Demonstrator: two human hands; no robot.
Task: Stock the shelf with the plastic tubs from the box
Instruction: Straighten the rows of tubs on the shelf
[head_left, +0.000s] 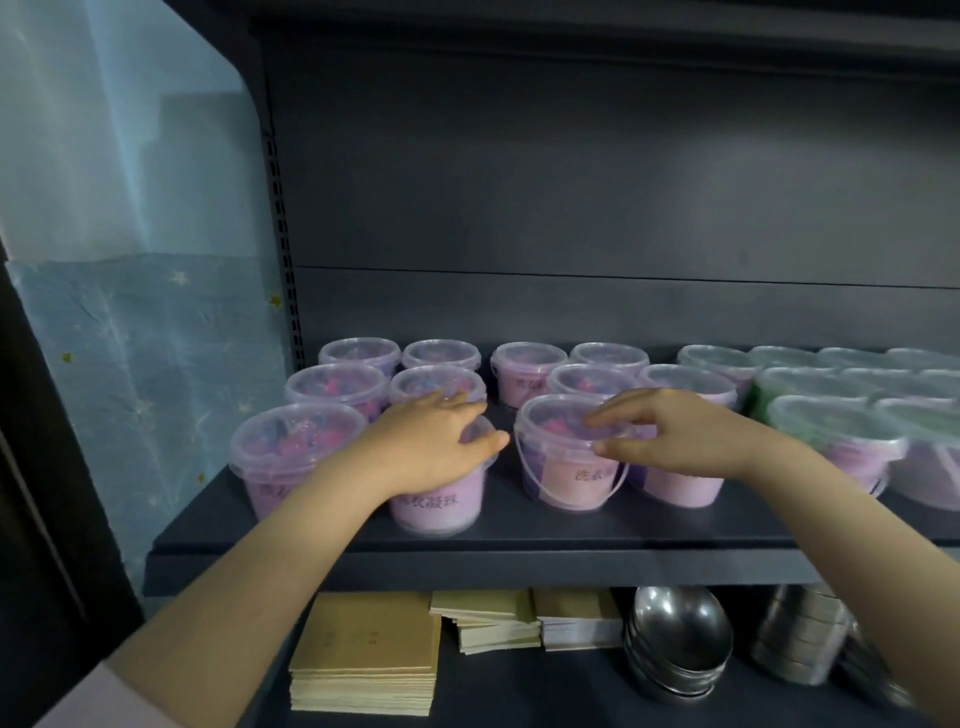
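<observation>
Clear-lidded plastic tubs with pink and purple contents stand in rows on the dark shelf (519, 525). My left hand (431, 441) rests flat on the lid of the second front-row tub (436, 512), fingers relaxed and thumb stretched to the right. My right hand (670, 436) reaches left to the neighbouring front tub (566, 457). Its straight forefinger lies on the lid and its thumb touches the lid's right rim. That tub's white handle hangs down its front. My right palm hides most of another tub (675, 488) behind it. No box is in view.
Tubs with green contents (810, 387) and more pink ones fill the shelf's right side. Below the shelf lie stacks of yellow paper (363, 654), nested steel bowls (675, 639) and round tins (800, 634). A blue starry sheet (130, 338) covers the wall at left.
</observation>
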